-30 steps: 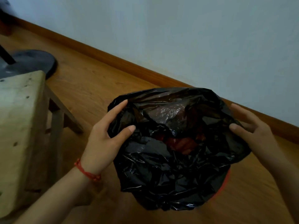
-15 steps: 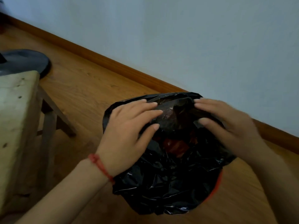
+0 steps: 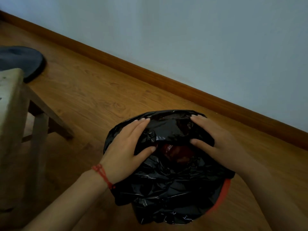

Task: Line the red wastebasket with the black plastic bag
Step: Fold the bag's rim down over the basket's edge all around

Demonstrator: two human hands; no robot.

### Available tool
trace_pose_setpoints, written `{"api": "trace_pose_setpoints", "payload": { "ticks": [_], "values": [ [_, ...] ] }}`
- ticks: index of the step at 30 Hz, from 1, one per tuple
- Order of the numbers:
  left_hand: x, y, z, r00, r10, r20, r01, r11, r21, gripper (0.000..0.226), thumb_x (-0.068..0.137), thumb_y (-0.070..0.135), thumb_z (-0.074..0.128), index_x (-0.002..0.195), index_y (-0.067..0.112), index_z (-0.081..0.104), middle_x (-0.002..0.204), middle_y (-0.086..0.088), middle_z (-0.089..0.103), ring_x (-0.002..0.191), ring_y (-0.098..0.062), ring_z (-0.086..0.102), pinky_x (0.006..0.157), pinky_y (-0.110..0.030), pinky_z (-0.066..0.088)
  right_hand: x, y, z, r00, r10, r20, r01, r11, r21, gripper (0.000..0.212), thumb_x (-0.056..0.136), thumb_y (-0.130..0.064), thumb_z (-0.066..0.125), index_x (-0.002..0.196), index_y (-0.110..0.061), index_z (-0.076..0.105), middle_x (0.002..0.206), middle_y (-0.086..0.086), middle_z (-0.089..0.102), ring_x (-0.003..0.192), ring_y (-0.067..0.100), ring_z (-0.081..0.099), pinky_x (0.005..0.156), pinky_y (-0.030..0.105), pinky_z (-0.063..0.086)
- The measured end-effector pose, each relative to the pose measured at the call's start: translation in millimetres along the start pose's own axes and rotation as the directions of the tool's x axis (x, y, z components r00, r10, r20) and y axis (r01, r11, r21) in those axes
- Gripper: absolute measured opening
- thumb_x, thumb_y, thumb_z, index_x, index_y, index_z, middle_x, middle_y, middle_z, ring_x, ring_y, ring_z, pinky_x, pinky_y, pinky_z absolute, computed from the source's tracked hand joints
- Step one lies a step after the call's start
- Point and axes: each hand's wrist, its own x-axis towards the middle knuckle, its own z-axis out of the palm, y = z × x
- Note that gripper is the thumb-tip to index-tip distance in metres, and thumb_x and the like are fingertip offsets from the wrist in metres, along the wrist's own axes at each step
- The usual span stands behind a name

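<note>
The crumpled black plastic bag (image 3: 168,185) covers almost the whole red wastebasket (image 3: 224,195) on the wooden floor; only a strip of red rim shows at the lower right, and red shows through a gap in the middle. My left hand (image 3: 126,147), with a red string on its wrist, lies on the bag's left side, fingers over the far fold and thumb under it. My right hand (image 3: 215,140) holds the same fold from the right, thumb tucked under the plastic. Both hands pinch the bag's far edge.
A pale wooden stool (image 3: 11,124) with slanted legs stands at the left. Behind it lies a dark round base (image 3: 25,60). A brown skirting board (image 3: 166,80) and a pale wall run diagonally behind the basket.
Both hands slid from the bag's sides onto its far top fold and closed on it. The view has dropped, so the basket sits lower in the frame.
</note>
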Motion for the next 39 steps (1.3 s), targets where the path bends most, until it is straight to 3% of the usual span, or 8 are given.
{"api": "trace_pose_setpoints", "payload": {
  "ticks": [5,9,16,21,26,31,36,39],
  "values": [
    [0.1,-5.3,4.1,0.997,-0.053,-0.056,0.04,0.976,-0.214,0.076,0.074,0.045,0.055,0.14,0.027,0.02,0.137,0.022,0.028,0.123,0.02,0.024,0.099,0.0,0.02,-1.5,6.9,6.3,0.988,0.049,-0.144,-0.028,0.989,0.148,0.059,0.077,-0.048,0.051,0.132,-0.041,0.033,0.14,-0.026,0.03,0.13,-0.006,0.027,0.106,0.022,0.027],
    [5.0,-5.6,11.0,0.993,-0.073,-0.098,0.036,0.942,-0.332,0.072,0.072,0.043,0.058,0.136,0.031,0.026,0.14,0.014,0.034,0.128,0.009,0.029,0.106,-0.012,0.026,0.4,10.7,6.5,0.977,0.062,-0.204,-0.012,0.972,0.235,0.058,0.074,-0.026,0.069,0.126,-0.039,0.044,0.128,-0.033,0.038,0.118,-0.023,0.033,0.102,0.012,0.028],
    [36.9,-0.2,15.9,0.994,-0.074,-0.082,0.038,0.929,-0.368,0.069,0.077,0.014,0.066,0.136,0.019,0.031,0.14,0.001,0.04,0.13,-0.008,0.035,0.108,-0.026,0.031,10.8,28.4,-2.0,0.96,0.094,-0.265,-0.021,0.965,0.263,0.057,0.075,-0.016,0.071,0.12,-0.041,0.047,0.123,-0.03,0.044,0.113,-0.022,0.038,0.094,0.001,0.031],
    [75.9,-0.7,18.5,0.997,-0.055,-0.045,0.037,0.94,-0.338,0.07,0.078,0.016,0.065,0.138,0.018,0.028,0.141,-0.001,0.038,0.13,-0.012,0.034,0.109,-0.03,0.03,26.7,44.1,-13.4,0.939,0.173,-0.297,-0.082,0.951,0.297,0.052,0.077,-0.016,0.069,0.121,-0.035,0.05,0.118,-0.027,0.049,0.112,-0.005,0.045,0.086,-0.002,0.034],
    [95.4,-8.3,20.3,0.997,-0.07,0.012,0.07,0.937,-0.344,0.075,0.079,0.02,0.064,0.141,0.019,0.023,0.143,0.001,0.036,0.13,-0.012,0.034,0.107,-0.029,0.03,32.8,49.9,-16.2,0.919,0.24,-0.313,-0.11,0.918,0.381,0.051,0.078,-0.02,0.068,0.125,-0.031,0.049,0.128,-0.01,0.053,0.12,0.005,0.046,0.094,0.015,0.034],
    [91.8,-12.6,22.6,0.986,-0.156,0.061,0.166,0.865,-0.473,0.072,0.08,0.022,0.062,0.141,0.021,0.024,0.125,0.013,0.039,0.116,-0.001,0.037,0.087,-0.005,0.034,26.7,48.1,-14.3,0.897,0.355,-0.261,-0.175,0.831,0.529,0.052,0.081,-0.025,0.064,0.13,-0.03,0.046,0.127,-0.017,0.044,0.119,-0.001,0.036,0.095,0.024,0.029],
    [90.9,-11.5,16.9,0.978,-0.178,0.105,0.207,0.853,-0.48,0.074,0.078,0.034,0.063,0.14,0.024,0.024,0.13,0.014,0.036,0.118,0.001,0.033,0.092,-0.016,0.031,24.6,45.6,-16.3,0.905,0.35,-0.24,-0.194,0.844,0.499,0.056,0.081,-0.035,0.061,0.133,-0.03,0.042,0.128,-0.018,0.042,0.119,-0.001,0.034,0.095,0.025,0.029],
    [82.6,-11.2,7.7,0.985,-0.171,-0.038,0.141,0.901,-0.41,0.073,0.073,0.049,0.056,0.137,0.026,0.032,0.136,0.01,0.038,0.124,-0.001,0.034,0.099,-0.02,0.03,15.1,43.2,-22.2,0.895,0.321,-0.31,-0.152,0.872,0.465,0.065,0.073,-0.047,0.057,0.133,-0.028,0.042,0.131,-0.011,0.05,0.121,0.004,0.045,0.101,0.026,0.034]
  ]
}}
